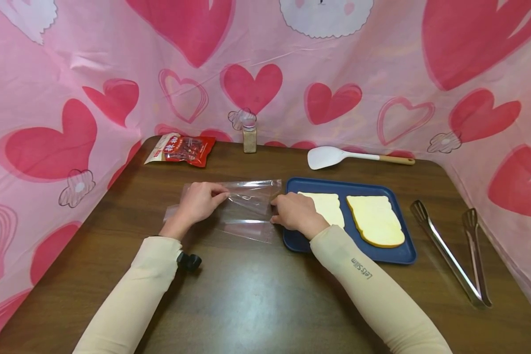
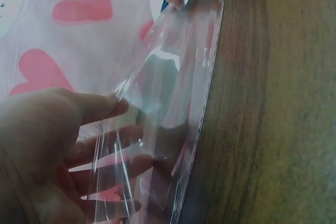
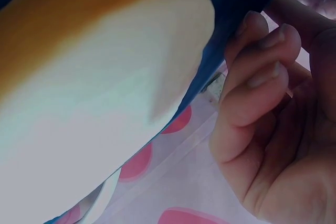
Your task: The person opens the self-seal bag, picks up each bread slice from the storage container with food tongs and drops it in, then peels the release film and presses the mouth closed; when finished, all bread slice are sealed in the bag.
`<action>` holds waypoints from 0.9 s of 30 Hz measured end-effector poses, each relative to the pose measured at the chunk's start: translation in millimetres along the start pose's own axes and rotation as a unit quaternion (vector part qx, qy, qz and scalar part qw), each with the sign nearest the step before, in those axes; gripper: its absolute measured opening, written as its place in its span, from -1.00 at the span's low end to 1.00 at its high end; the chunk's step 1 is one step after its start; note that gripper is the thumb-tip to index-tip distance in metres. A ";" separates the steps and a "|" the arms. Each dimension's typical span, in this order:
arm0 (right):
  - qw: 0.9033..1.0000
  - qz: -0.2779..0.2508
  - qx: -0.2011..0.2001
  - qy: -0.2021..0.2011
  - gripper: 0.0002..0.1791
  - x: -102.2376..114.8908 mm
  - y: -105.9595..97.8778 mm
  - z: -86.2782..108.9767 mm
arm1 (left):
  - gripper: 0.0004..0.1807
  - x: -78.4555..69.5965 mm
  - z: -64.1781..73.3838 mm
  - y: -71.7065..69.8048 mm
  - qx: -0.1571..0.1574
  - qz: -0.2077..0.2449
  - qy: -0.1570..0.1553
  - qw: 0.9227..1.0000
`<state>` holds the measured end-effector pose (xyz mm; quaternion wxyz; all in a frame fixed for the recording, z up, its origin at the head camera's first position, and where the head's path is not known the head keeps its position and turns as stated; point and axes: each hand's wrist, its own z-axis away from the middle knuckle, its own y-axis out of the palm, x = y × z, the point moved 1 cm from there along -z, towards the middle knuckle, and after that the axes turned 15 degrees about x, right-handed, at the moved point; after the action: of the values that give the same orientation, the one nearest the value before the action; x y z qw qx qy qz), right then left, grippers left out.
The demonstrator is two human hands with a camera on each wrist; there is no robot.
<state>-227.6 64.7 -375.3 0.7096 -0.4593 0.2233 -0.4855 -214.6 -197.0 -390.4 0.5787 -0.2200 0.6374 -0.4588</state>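
A clear plastic bag [image 1: 250, 199] stretches between both hands over the wooden table. My left hand [image 1: 202, 200] pinches its left part; the left wrist view shows the thumb on the near side of the film [image 2: 157, 93] and the other fingers behind it. At the bag's right edge, my right hand [image 1: 293, 210] grips the film with curled fingers, close beside the blue tray [image 1: 351, 183]. Two slices of bread lie on that tray: the left slice [image 1: 327, 204], partly hidden by my right hand, and the right slice [image 1: 375, 220], fully visible.
Behind the bag stand a red food packet [image 1: 183, 149] and a small spice jar [image 1: 250, 137]. A white spatula [image 1: 327, 157] with a wooden handle lies behind the tray. Metal tongs [image 1: 453, 263] lie spread at the right. Heart-patterned cloth [image 1: 292, 44] surrounds the table.
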 end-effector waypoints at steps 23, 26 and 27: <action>1.000 -0.007 0.000 0.002 -0.46 -0.1 -1.2 2.1 | -0.74 -5.0 -1.0 0.3 0.009 0.024 0.000 1.000; 1.000 -0.004 -0.001 0.001 -0.46 -0.3 -1.9 2.7 | -0.79 -5.4 -1.1 0.9 -0.001 0.025 0.008 1.000; 1.000 -0.003 -0.002 0.001 -0.46 -0.4 -2.3 2.9 | -0.81 -5.5 -1.5 1.0 -0.006 0.024 0.012 1.000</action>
<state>-226.7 66.1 -372.0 0.7067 -0.4609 0.2237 -0.4880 -214.4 -191.6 -388.4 0.5805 -0.2029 0.6520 -0.4436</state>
